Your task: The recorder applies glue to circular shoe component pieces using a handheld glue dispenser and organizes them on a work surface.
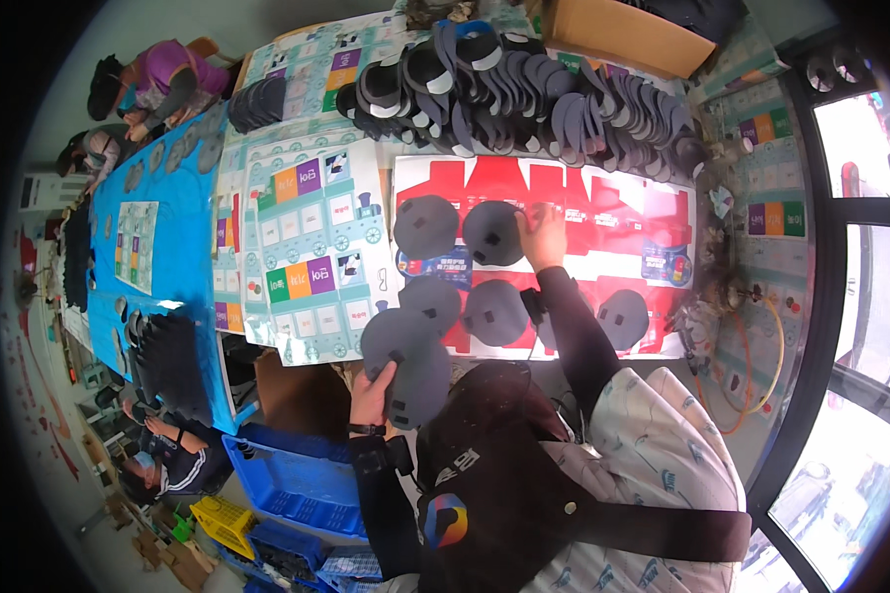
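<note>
— Far left? Blue crates (287, 484) down near the floor, other people along a blue-covered table (183, 237).

— Left hand (371, 395)? Near, curled round the near edge of a stack of dark round pads (405, 361).

— Right hand (544, 237)? Farther and to the right, fingers pressed flat on a dark round pad (492, 232) lying on the red printed sheet (623, 212). No long axis; round, matte, small dark tab.

— Beyond? Heap of dark pieces (564, 99), far right.

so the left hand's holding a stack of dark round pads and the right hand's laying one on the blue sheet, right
Not quite: the right hand is laying a dark round pad on the red printed sheet, not a blue one, as the head view shows. The left hand does hold a stack of dark round pads.
</note>
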Demonstrator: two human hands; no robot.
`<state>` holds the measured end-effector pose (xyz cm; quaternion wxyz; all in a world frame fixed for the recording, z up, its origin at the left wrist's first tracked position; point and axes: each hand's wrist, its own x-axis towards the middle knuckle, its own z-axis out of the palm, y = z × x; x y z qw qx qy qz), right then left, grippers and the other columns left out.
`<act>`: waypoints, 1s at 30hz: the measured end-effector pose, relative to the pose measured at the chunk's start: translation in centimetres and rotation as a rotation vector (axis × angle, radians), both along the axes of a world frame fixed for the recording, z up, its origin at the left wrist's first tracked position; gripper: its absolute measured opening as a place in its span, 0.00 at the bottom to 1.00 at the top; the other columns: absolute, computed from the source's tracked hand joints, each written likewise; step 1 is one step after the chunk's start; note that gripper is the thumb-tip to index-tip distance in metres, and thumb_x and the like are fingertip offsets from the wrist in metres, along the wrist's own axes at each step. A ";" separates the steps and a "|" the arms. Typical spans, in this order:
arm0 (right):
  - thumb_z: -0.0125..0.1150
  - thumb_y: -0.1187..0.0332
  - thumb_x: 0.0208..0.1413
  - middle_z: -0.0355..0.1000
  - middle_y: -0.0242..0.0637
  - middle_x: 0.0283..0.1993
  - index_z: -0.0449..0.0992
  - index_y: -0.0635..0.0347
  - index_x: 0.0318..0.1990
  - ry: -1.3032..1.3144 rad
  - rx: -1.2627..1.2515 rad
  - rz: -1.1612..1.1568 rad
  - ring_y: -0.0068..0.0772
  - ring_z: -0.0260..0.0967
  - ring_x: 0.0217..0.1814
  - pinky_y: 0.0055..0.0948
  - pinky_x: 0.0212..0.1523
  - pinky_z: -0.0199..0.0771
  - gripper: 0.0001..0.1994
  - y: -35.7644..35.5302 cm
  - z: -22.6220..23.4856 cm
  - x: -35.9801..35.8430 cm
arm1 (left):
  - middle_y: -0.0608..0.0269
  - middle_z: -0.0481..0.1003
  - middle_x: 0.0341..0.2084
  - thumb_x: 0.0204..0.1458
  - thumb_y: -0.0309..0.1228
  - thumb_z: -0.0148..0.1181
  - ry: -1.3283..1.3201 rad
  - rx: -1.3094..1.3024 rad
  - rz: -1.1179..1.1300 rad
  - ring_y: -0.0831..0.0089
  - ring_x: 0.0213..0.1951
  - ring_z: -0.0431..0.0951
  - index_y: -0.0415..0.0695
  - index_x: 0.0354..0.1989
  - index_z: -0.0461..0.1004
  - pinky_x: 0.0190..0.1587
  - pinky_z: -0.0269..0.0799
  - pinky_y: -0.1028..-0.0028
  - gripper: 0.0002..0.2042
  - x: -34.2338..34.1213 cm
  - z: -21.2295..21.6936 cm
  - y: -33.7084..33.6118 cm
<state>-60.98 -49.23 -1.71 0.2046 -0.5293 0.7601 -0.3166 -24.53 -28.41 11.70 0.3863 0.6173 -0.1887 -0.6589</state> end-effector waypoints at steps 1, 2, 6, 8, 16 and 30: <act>0.70 0.55 0.56 0.76 0.46 0.39 0.74 0.65 0.44 0.224 -0.165 -0.005 0.52 0.74 0.39 0.45 0.43 0.75 0.21 0.3 2.6 0.8 | 0.62 0.81 0.44 0.62 0.30 0.62 -0.065 -0.003 -0.080 0.75 0.44 0.79 0.33 0.52 0.77 0.47 0.75 0.74 0.15 -0.4 0.2 -0.7; 0.70 0.52 0.56 0.74 0.45 0.43 0.73 0.66 0.48 0.056 -0.074 0.116 0.47 0.73 0.44 0.42 0.46 0.75 0.25 1.1 4.9 0.7 | 0.62 0.81 0.42 0.61 0.34 0.64 -0.208 0.015 -0.197 0.77 0.41 0.78 0.31 0.51 0.77 0.45 0.74 0.75 0.17 -1.3 1.0 -1.9; 0.74 0.51 0.53 0.76 0.41 0.52 0.75 0.65 0.55 -0.820 0.552 0.743 0.35 0.72 0.54 0.33 0.52 0.73 0.30 5.5 12.0 3.9 | 0.61 0.81 0.40 0.60 0.35 0.65 -0.132 -0.004 -0.382 0.78 0.39 0.79 0.32 0.50 0.77 0.43 0.75 0.75 0.18 -3.8 0.2 -5.0; 0.73 0.60 0.53 0.79 0.44 0.41 0.78 0.64 0.48 -0.613 0.433 0.740 0.39 0.77 0.45 0.34 0.46 0.75 0.21 6.9 12.6 4.3 | 0.61 0.81 0.40 0.59 0.33 0.66 -0.105 0.039 -0.510 0.77 0.39 0.79 0.32 0.49 0.77 0.43 0.75 0.75 0.17 -5.8 0.4 -6.5; 0.65 0.70 0.61 0.77 0.36 0.35 0.73 0.64 0.42 -0.748 0.249 0.089 0.22 0.73 0.37 0.29 0.38 0.75 0.09 8.9 7.9 -4.5 | 0.60 0.80 0.47 0.57 0.24 0.66 0.085 0.003 -0.548 0.73 0.46 0.80 0.32 0.54 0.75 0.50 0.76 0.71 0.17 -8.1 0.0 -6.4; 0.64 0.73 0.63 0.76 0.29 0.33 0.76 0.65 0.41 -0.780 0.032 -0.136 0.15 0.69 0.36 0.23 0.38 0.71 0.05 6.3 -0.8 -14.8 | 0.61 0.79 0.49 0.58 0.24 0.65 0.085 0.038 -0.329 0.72 0.48 0.79 0.35 0.56 0.74 0.52 0.75 0.71 0.17 -7.2 -0.7 -5.2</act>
